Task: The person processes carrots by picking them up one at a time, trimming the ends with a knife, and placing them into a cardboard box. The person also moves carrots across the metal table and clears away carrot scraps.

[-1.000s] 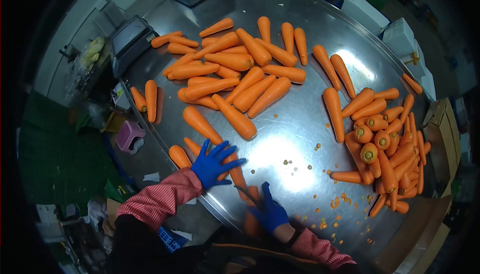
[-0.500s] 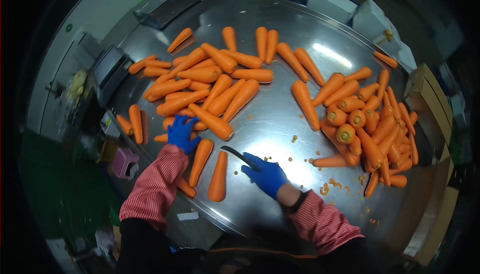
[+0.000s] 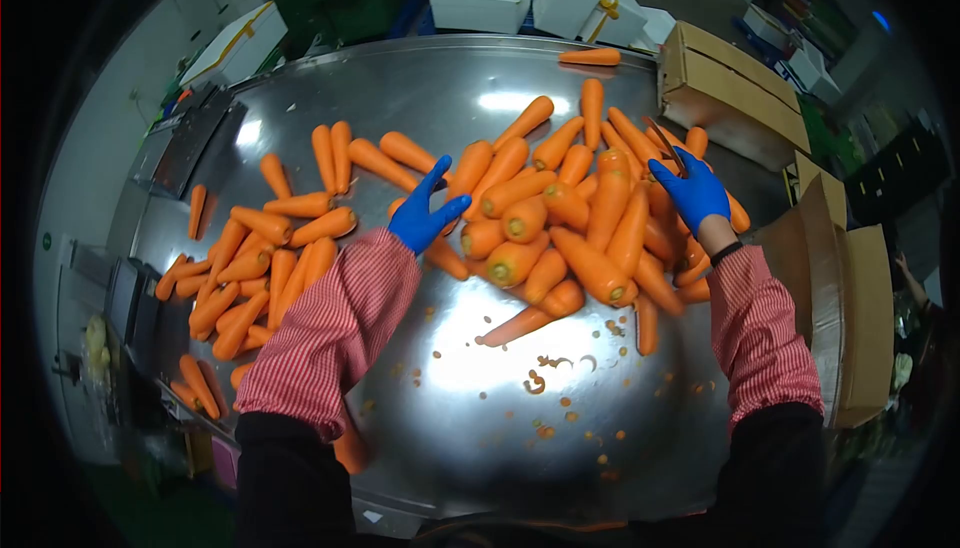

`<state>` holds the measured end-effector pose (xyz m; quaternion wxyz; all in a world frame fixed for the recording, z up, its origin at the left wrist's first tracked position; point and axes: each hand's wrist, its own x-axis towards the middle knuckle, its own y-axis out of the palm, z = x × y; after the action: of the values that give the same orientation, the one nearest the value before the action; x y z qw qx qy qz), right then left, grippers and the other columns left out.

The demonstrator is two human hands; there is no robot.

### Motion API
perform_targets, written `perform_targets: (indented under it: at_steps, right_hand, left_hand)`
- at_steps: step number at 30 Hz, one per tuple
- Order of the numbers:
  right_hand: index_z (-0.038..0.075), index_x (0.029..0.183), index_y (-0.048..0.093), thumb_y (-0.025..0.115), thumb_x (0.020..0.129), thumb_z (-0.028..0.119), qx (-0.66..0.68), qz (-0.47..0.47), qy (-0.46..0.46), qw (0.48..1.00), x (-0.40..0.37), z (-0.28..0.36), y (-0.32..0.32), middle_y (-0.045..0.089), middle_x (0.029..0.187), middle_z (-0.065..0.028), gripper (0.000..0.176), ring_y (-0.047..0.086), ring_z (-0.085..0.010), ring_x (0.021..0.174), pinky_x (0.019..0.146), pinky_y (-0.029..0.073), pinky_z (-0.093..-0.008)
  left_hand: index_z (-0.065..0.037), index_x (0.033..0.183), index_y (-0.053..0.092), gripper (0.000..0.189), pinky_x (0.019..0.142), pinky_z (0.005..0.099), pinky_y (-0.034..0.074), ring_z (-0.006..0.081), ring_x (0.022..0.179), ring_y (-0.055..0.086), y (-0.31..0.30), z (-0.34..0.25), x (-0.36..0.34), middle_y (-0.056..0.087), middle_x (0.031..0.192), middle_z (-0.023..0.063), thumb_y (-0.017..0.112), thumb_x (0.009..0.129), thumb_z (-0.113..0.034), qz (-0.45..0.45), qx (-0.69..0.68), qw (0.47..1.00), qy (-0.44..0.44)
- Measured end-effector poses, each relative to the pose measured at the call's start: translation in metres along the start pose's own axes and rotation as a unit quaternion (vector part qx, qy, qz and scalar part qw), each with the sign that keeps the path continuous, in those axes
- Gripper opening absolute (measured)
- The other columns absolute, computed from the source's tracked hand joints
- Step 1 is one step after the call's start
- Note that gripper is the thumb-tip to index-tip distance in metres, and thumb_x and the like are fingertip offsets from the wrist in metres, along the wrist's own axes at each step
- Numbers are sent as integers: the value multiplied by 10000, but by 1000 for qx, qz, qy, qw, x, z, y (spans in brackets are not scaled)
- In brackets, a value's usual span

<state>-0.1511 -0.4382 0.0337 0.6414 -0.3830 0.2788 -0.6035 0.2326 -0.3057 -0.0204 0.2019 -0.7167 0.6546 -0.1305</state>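
My left hand (image 3: 428,212), in a blue glove, has thumb and forefinger spread apart. It is at the left side of a big carrot pile (image 3: 565,203); whether it touches a carrot cannot be made out. My right hand (image 3: 694,194), gloved in blue too, is closed on a knife (image 3: 667,140) over the pile's right side. The knife's thin, dark curved blade points up and away, and its handle is hidden in the hand. Several carrots in the pile show cut round ends towards me.
On the steel table (image 3: 420,458), a second group of carrots (image 3: 255,268) lies at the left. Carrot trimmings (image 3: 537,380) are scattered near the front. Cardboard boxes (image 3: 730,98) stand along the right edge, and white foam boxes (image 3: 480,3) sit beyond the far edge.
My view has turned to the right. Both hands have moved from the left carrots to the right-hand pile. The knife has stayed in my right hand; my left hand holds no carrot.
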Motion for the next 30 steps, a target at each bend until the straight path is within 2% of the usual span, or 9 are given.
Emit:
perform_targets:
  at_steps: [4, 6, 10, 13, 17, 20, 25, 28, 30]
  right_hand:
    - [29, 1334, 483, 544, 817, 639, -17, 97, 52, 994, 36, -38, -6, 522, 1315, -209, 802, 503, -333, 1223, 1020, 396, -377]
    - [68, 1399, 408, 490, 811, 690, -10, 206, 92, 974, 55, -58, 6, 482, 1357, -212, 860, 471, -341, 1255, 1040, 376, -385]
    - [128, 1484, 229, 505, 801, 687, 32, 185, 77, 979, 38, -69, 24, 425, 1417, -183, 925, 438, -324, 1289, 1058, 354, -373]
    - [129, 1467, 286, 528, 810, 655, 104, 167, 3, 981, 11, -67, 24, 435, 1411, -179, 875, 436, -320, 1292, 1064, 347, -362]
    - [170, 1379, 461, 527, 831, 627, 117, 303, 47, 945, -24, -46, 8, 495, 1365, -154, 716, 488, -315, 1240, 1029, 380, -355]
    - [193, 1361, 485, 537, 826, 621, 77, 255, 19, 964, -62, -53, 0, 524, 1326, -161, 687, 520, -325, 1195, 1003, 403, -369]
    - [206, 1385, 448, 561, 810, 620, 10, 181, -29, 983, -132, -58, -15, 574, 1205, -177, 718, 574, -348, 1089, 929, 458, -397]
    - [193, 1425, 369, 612, 822, 518, -25, 145, -55, 988, -175, -61, -14, 541, 1214, -175, 727, 593, -352, 1035, 854, 492, -418]
    - [169, 1432, 341, 643, 822, 449, -24, 116, -61, 991, -202, -60, -20, 505, 1248, -177, 736, 597, -356, 1014, 820, 506, -426]
  left_hand:
    - [-120, 1473, 264, 892, 1101, 422, 288, 388, 1339, 340, 43, 11, 88, 381, 1415, 255, 633, 803, -580, -12, -39, 999, 10]
    - [-151, 1467, 290, 847, 1107, 426, 270, 398, 1338, 335, 56, 7, 111, 375, 1426, 238, 576, 819, -616, 5, 110, 994, 6]
    - [-246, 1419, 399, 736, 1104, 416, 273, 396, 1298, 380, 72, -29, 92, 371, 1439, 211, 543, 818, -646, 93, 358, 929, 17]
    - [-205, 1407, 420, 822, 1112, 427, 263, 377, 1323, 347, 91, -36, 80, 321, 1469, 200, 604, 752, -667, 142, 289, 947, -21]
    - [-100, 1390, 439, 978, 1129, 441, 243, 359, 1384, 258, 117, -60, 33, 257, 1491, 232, 679, 656, -700, 143, 196, 968, -68]
    - [-134, 1399, 431, 942, 1119, 436, 261, 386, 1368, 287, 128, -58, 7, 278, 1460, 282, 704, 665, -657, 152, 271, 950, -15]
    - [-170, 1417, 399, 858, 1090, 450, 311, 421, 1336, 324, 146, -76, -69, 331, 1421, 302, 721, 712, -538, 136, 186, 972, 47]
    - [-195, 1440, 361, 771, 1114, 455, 264, 403, 1355, 301, 158, -81, -108, 363, 1420, 256, 715, 778, -367, 130, 163, 976, 68]
    - [-185, 1432, 372, 731, 1096, 473, 284, 422, 1320, 340, 164, -84, -132, 402, 1383, 260, 682, 801, -388, 119, 181, 970, 107]
